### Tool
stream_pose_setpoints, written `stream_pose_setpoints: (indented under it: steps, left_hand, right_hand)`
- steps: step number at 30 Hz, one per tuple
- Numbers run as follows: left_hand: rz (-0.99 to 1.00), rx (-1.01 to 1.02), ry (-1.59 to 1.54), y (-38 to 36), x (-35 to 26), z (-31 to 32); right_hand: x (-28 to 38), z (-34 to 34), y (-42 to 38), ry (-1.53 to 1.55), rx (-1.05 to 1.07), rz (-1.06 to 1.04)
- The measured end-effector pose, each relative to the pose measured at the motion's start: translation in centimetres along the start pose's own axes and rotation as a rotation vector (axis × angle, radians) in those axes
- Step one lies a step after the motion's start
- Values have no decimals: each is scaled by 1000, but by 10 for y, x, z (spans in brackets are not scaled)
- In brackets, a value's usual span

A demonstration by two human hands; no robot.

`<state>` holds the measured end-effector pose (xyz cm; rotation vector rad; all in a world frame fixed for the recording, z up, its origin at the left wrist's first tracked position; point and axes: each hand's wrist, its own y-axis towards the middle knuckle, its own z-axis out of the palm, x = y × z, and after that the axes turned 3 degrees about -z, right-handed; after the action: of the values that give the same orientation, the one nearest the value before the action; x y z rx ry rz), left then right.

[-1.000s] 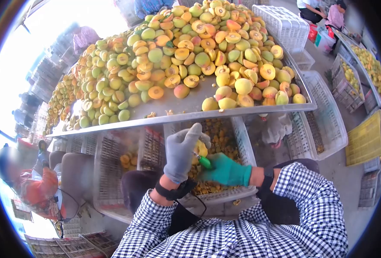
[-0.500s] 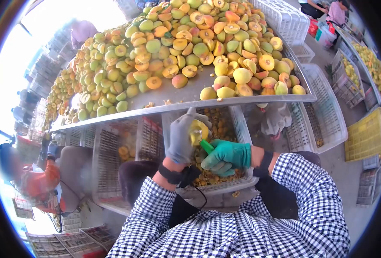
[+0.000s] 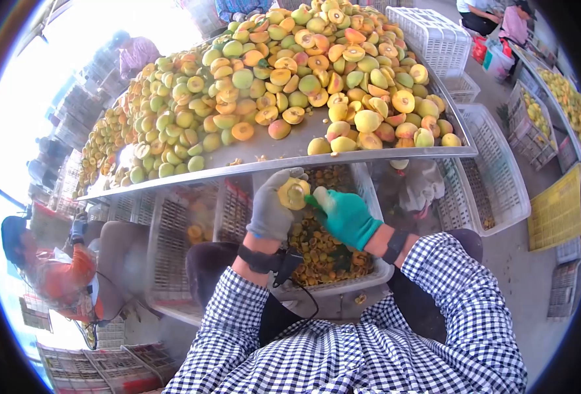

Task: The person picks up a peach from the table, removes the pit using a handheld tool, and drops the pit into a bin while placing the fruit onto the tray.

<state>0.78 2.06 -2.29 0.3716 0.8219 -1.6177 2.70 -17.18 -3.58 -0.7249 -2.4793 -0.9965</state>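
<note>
My left hand, in a grey glove, is closed around a yellow peach half, cut face turned up. Close at its right is my right hand in a green glove, fingers wrapped round a small green-handled tool. The tool's tip is at the peach's edge; its working end is too small to make out. Under both hands stands a white plastic crate filled with peach pits and scraps. Past my hands, a metal-rimmed table carries a big heap of whole and halved peaches.
White crates stand right of the table, with a yellow crate beyond them. More crates are at my left. A co-worker in an orange top sits on the left. Other people are in the background.
My left hand has tilted the peach so its cut face shows more. My right hand has risen, and its tool has moved up to the peach's right edge. The view has shifted slightly.
</note>
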Motion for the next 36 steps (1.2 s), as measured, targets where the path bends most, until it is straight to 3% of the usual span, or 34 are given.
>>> stream_pose_setpoints:
  steps: [1,3,5,7,9,10,12,13,14,15,16,19,22,23,26,27,30,32,36]
  left_hand:
    - [34,-26,37,-2,-1,-1]
    - [107,-83,101,-11,-2,2]
    - [507,-113,948,-31,-6,-5]
    - [717,-222,1235,-48,-33,-25]
    - [613,-660,1533,-72,-76,-40]
    - [456,-1005,1957,-81,-90,-31]
    - [495,-1077,2145,-73,-97,-13]
    - [347,-991,1988,-47,-100,-2]
    - [741,-626,1848,-16,-92,-9]
    - [735,-342,1809,15,-88,11]
    - [520,-284,1687,40,-77,35]
    - [216,17,2147,114,-42,71]
    - [169,50,2262,151,-26,70]
    - [220,30,2300,144,-27,74]
    - [105,-82,1281,120,-55,49]
    - [290,101,1244,111,-60,43]
    - [150,137,316,53,-43,52]
    - [33,40,75,17,-29,79]
    - [59,-71,192,-19,-17,92]
  right_hand:
    - [5,1,-3,-62,-3,-78]
    - [21,9,-9,-72,46,-35]
    - [28,5,-9,-22,113,-11]
    - [30,-11,-9,105,270,5]
    - [33,-38,-11,161,477,148]
    - [28,-41,-13,147,439,181]
    - [14,-42,-14,115,376,223]
    - [6,-38,-15,120,313,212]
    - [4,-43,-9,95,310,170]
    - [4,-51,-5,68,313,133]
    - [2,-57,-4,40,318,98]
    - [-14,-70,-7,-2,191,39]
    - [-39,-76,-7,510,110,274]
    - [-51,-72,-6,482,59,226]
    - [-35,-93,12,555,84,663]
    - [-37,-86,10,449,-18,510]
    - [-24,-63,17,145,-283,102]
    - [-7,-64,23,-39,-314,-10]
    - [4,-56,27,-283,-231,-105]
